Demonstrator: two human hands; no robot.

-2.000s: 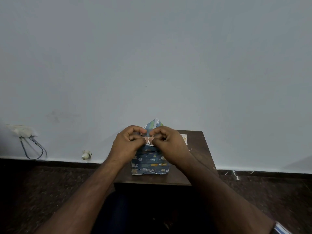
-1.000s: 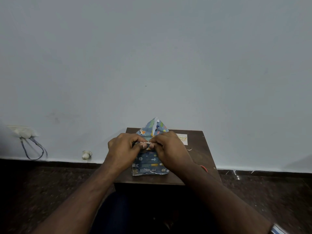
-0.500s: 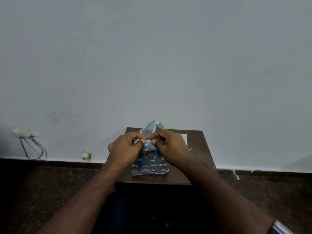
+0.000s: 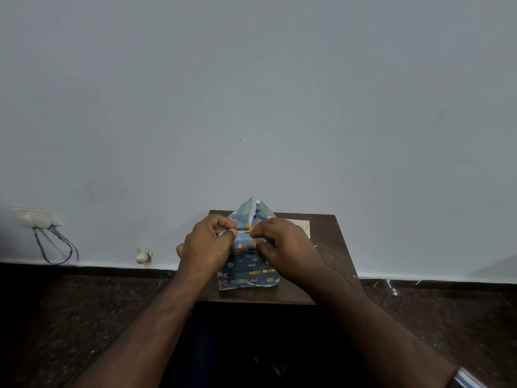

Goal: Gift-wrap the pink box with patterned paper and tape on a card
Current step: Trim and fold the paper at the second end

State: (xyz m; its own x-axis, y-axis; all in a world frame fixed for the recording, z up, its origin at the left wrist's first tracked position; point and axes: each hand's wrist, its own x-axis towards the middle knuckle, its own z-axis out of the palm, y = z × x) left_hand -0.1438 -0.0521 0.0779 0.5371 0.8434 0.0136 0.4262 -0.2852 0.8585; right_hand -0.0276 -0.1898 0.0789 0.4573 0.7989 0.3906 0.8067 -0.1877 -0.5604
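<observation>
A plain pale grey-blue wall (image 4: 251, 93) fills most of the view above a dark speckled floor (image 4: 70, 317). A small dark wooden counter (image 4: 330, 247) stands against it; a white socket (image 4: 36, 218) with dangling cables (image 4: 56, 247) sits low at left

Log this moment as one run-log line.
stage: folding end flap | left hand: pinching patterned paper | right hand: pinching paper | card: on table, untaped

Patterned paper (image 4: 249, 271) under my grip: thin, printed, slight sheen, creased at the edges. Bench (image 4: 324, 247) beneath it: dark wood, smooth, semi-matt. Card (image 4: 303, 228) behind the paper: pale, matt. Wall (image 4: 251, 93) behind the bench: painted, matt.
</observation>
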